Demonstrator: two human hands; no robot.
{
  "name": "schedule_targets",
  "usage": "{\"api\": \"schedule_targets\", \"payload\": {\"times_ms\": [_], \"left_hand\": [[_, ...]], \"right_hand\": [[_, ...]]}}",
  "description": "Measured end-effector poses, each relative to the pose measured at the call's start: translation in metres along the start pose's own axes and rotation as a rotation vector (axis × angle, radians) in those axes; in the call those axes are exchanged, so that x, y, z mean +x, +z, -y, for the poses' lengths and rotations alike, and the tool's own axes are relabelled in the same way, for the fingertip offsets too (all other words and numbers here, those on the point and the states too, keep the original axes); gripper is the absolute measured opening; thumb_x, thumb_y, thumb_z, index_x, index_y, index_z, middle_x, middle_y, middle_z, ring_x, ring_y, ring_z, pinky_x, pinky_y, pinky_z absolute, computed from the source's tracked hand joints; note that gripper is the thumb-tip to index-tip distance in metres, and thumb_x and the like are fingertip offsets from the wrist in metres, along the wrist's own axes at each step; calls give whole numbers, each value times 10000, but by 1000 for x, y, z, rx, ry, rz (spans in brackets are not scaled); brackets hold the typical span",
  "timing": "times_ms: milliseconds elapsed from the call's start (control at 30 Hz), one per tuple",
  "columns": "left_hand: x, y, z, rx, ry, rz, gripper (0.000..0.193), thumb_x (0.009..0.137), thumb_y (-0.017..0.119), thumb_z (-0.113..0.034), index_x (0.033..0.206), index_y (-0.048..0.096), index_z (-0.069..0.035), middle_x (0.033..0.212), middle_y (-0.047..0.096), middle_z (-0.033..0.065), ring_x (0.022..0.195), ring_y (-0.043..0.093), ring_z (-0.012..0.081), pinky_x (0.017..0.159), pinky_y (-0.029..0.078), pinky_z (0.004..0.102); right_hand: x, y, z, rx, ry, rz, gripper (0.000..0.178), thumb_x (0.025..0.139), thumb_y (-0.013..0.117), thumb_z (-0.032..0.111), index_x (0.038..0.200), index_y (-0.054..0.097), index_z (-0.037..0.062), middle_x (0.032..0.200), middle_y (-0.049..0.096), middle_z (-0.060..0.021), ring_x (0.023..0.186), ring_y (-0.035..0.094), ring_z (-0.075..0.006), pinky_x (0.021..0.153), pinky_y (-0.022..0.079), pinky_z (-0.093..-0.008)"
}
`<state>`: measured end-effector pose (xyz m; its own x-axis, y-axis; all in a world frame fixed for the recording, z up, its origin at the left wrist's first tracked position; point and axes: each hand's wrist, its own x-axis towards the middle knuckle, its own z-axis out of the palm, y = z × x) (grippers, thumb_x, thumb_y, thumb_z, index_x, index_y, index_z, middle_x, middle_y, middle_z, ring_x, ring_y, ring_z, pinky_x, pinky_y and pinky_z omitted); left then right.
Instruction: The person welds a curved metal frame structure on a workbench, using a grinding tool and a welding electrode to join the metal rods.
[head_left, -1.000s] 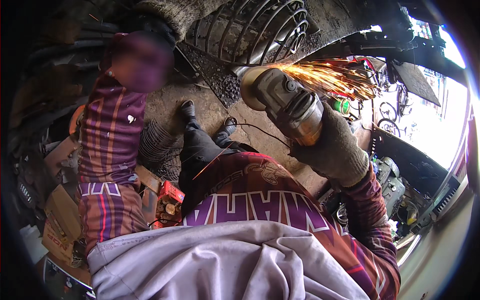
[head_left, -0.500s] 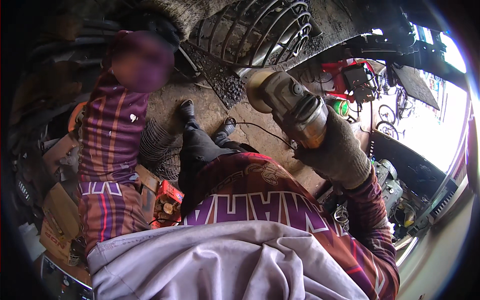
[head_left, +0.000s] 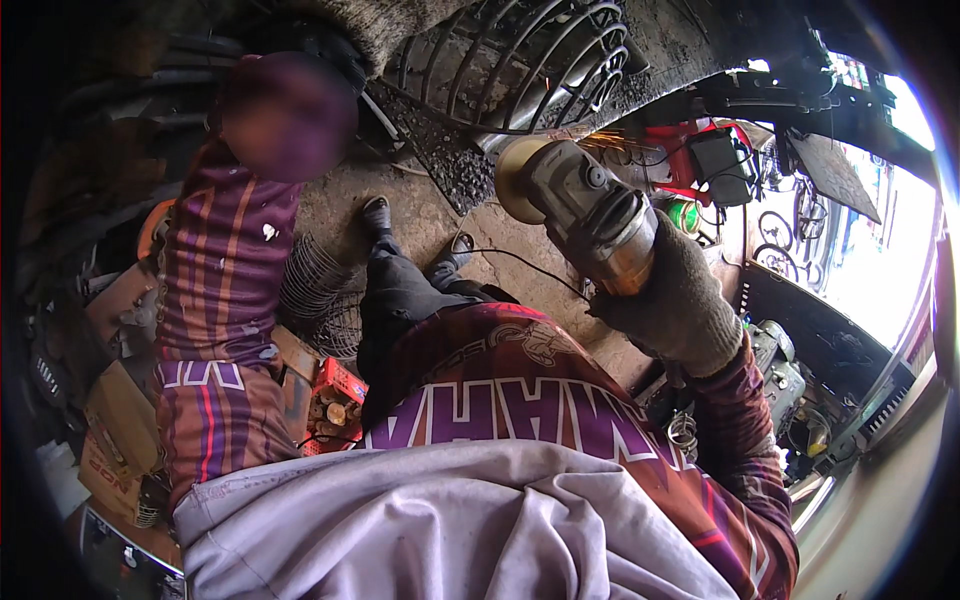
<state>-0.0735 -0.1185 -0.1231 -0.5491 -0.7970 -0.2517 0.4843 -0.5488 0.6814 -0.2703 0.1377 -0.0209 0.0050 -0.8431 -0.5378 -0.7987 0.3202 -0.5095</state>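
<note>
My right hand (head_left: 680, 310), in a grey knitted glove, is closed around the body of an angle grinder (head_left: 590, 205). The pale round disc (head_left: 520, 180) faces left, close to the lower rim of a cage of curved metal rods (head_left: 510, 75). Orange sparks (head_left: 610, 142) streak to the right behind the grinder's head. My left arm reaches up along the left side. At the top edge shows part of a similar knitted glove, apparently my left hand (head_left: 390, 30), its fingers out of sight. A blurred patch hides part of that arm.
The cage lies on a dark worktop (head_left: 670, 60) strewn with black grit. A cable (head_left: 520, 258) hangs across the floor. Wire coils (head_left: 320, 290), a red crate (head_left: 340, 395) and cardboard boxes (head_left: 120, 440) stand left. A red chair-like object (head_left: 680, 160) and machinery (head_left: 780, 370) are on the right.
Sparks now fly to the right behind the grinder, where none showed before. The grinder and right hand have barely shifted. The cage appears slightly moved to the right in view.
</note>
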Motion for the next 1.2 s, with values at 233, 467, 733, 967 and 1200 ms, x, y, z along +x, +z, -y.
{"api": "schedule_targets", "payload": {"times_ms": [233,467,733,967,1200], "left_hand": [[-23,7,-6,658,465,41,383,950,686,-177,1226,558,55,1094,677,159,977,699,247,795,637,315],[12,-17,-1,-149,4,119,353,1041,517,-245,1240,541,45,1095,664,196,894,723,298,735,660,369],[8,-6,2,-145,-76,-26,344,1059,467,-242,1253,544,31,1121,638,235,895,722,307,744,661,388],[8,-11,-4,-77,22,24,353,1052,482,-250,1258,550,28,1133,638,225,927,708,299,773,639,380],[12,-8,-1,4,56,64,362,1044,498,-258,1262,556,25,1145,638,214,959,695,292,802,617,372]], "right_hand": [[3,-1,4,-28,-29,-2,718,653,867,183,1289,559,58,1117,695,-173,1056,687,-358,890,554,-431],[6,-5,12,-66,-29,43,718,652,801,65,1313,525,27,1149,674,-143,1071,658,-244,958,510,-379],[5,-6,0,-66,54,46,729,648,844,135,1301,536,36,1133,679,-152,1070,663,-300,923,527,-408],[7,-2,5,-77,-54,16,694,661,875,216,1245,555,21,1101,678,-190,1048,675,-374,887,542,-435],[6,-4,7,-44,-22,43,699,656,865,199,1255,555,16,1103,679,-186,1052,678,-369,891,542,-432]]}}
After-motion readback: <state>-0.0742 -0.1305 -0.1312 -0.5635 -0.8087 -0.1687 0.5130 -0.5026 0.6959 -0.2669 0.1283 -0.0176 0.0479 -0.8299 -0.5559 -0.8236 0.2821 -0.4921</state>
